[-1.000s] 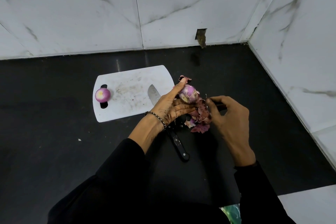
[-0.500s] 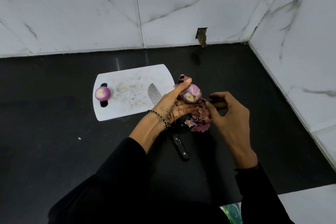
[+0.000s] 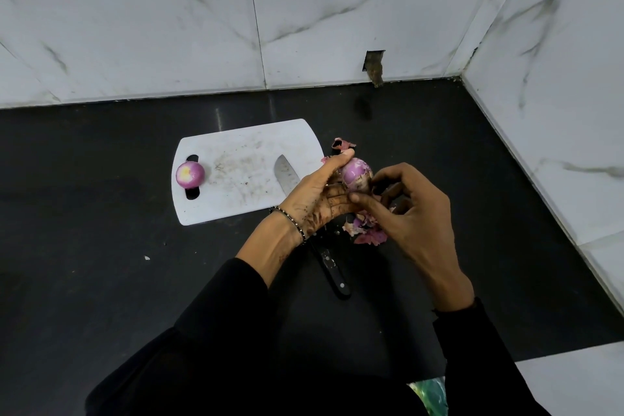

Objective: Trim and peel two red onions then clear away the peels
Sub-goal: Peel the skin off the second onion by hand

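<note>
A peeled red onion (image 3: 190, 174) sits at the left end of the white cutting board (image 3: 243, 159). My left hand (image 3: 320, 194) grips a second red onion (image 3: 356, 174) just right of the board, above a heap of onion peels (image 3: 366, 233) on the black counter. My right hand (image 3: 410, 216) is at the onion's right side, its thumb and fingertips pinching at the onion's lower skin. One more peel (image 3: 341, 143) lies behind the onion. A black-handled knife (image 3: 332, 272) lies under my left wrist, its blade tip (image 3: 285, 174) on the board.
The black counter (image 3: 101, 246) runs left and forward. White marble walls (image 3: 337, 10) close the back and right side, meeting in a corner at the back right. A small white crumb (image 3: 147, 258) lies on the counter at left.
My right hand moved left from beside the peel heap up to the onion. My left hand turned the onion, so its cut face no longer shows.
</note>
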